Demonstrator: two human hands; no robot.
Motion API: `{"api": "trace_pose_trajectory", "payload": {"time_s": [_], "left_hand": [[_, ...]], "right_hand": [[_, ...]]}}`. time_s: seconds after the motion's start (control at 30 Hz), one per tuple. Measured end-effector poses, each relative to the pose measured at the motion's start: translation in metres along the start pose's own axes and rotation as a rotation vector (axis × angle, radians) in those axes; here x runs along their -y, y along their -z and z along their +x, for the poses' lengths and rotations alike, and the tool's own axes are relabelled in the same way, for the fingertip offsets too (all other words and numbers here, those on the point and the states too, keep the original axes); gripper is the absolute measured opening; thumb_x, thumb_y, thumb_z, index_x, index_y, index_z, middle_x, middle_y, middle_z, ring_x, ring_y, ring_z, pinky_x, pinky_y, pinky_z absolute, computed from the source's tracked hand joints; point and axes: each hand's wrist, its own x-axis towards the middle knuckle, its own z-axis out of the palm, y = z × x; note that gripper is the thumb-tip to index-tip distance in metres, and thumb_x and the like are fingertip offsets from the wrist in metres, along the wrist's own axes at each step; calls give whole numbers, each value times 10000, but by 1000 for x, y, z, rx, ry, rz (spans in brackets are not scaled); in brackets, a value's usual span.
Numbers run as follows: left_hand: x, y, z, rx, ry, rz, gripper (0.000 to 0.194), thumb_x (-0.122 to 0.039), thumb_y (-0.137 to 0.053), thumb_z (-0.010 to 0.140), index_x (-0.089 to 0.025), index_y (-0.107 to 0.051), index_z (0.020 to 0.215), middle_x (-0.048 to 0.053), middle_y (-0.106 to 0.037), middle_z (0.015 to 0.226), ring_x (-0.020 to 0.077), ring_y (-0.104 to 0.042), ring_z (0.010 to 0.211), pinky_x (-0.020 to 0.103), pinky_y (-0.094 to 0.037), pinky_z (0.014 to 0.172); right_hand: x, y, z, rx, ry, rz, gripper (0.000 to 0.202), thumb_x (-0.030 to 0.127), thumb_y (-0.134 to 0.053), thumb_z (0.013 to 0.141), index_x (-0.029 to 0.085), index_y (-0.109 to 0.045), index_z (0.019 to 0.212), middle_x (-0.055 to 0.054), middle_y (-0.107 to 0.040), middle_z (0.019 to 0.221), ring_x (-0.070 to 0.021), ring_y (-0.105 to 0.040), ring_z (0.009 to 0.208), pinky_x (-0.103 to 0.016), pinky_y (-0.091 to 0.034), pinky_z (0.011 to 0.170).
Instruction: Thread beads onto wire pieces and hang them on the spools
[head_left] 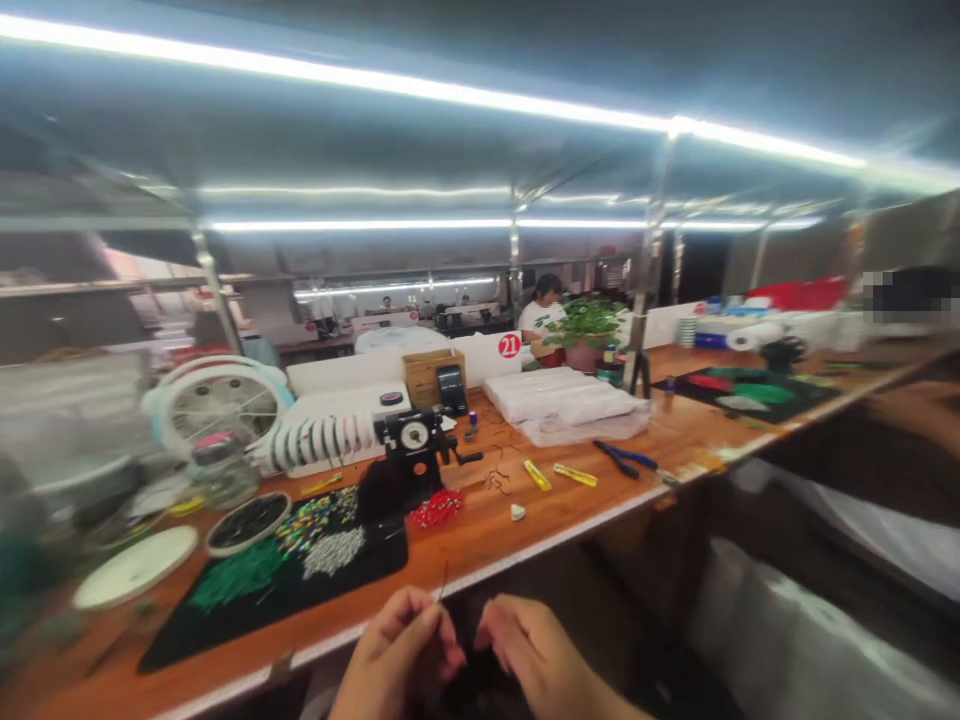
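Note:
My left hand (401, 645) is in front of the bench's front edge, with a thin dark strand (443, 580) pinched between thumb and finger. Just to its right, my right hand (529, 650) has its fingers curled together; what they hold, if anything, is too small to make out. Beyond my hands, on the wooden bench (480, 540), a black mat (360, 560) bears green pieces (240, 575), silvery pieces (334, 552) and multicoloured beads (315, 520). Red pieces (436, 508) lie beside a black hand-cranked device (416, 440).
Yellow-handled cutters (574, 474) and blue-handled pliers (626, 458) lie right of centre, before a stack of white plastic packs (566, 400). A white fan (221, 410), a glass jar (225, 475) and a round lid (136, 568) stand left. Another person's arm (919, 415) shows far right.

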Motion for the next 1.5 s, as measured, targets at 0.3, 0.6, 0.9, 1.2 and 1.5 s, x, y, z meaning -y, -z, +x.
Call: {"api": "trace_pose_trajectory", "payload": {"time_s": [0.3, 0.6, 0.9, 1.2, 1.5], "left_hand": [[1, -11, -4, 53, -104, 69, 272, -366, -691, 712, -167, -507, 684, 9, -610, 597, 110, -542, 519, 219, -407, 523], [9, -20, 24, 73, -52, 68, 218, -310, -658, 726, -172, -490, 708, 6, -618, 602, 115, -577, 533, 213, -428, 528], [-16, -70, 135, 52, -70, 227, 136, -104, -579, 711, -147, -515, 598, 26, -600, 541, 110, -574, 481, 219, -445, 522], [-9, -64, 136, -1, -37, 290, 213, -279, -707, 659, -141, -547, 628, 4, -605, 562, 84, -523, 437, 186, -318, 403], [-24, -64, 126, -16, -88, 383, 296, -358, -745, 573, -120, -595, 666, 51, -665, 660, 72, -503, 437, 185, -221, 403]], "right_hand": [[9, -4, -7, -15, 116, -234, 442, 430, -247, 952, 183, -521, 709, -35, -581, 661, -138, -523, 597, -238, -357, 578], [2, 10, 6, -115, 145, -380, 426, 384, -242, 961, 191, -517, 699, -30, -595, 649, -139, -537, 578, -234, -334, 561], [-25, 85, 91, -206, -40, -851, 461, 310, -236, 975, 159, -627, 784, -85, -687, 756, -193, -628, 728, -257, -363, 613], [-63, 184, 127, -252, -311, -1153, 333, 342, -417, 938, 76, -616, 955, -155, -644, 1009, -233, -601, 955, -377, -439, 830], [-62, 195, 136, -161, -306, -1090, 242, 354, -567, 862, 127, -624, 924, -77, -622, 1033, -204, -569, 989, -421, -425, 902]]}}
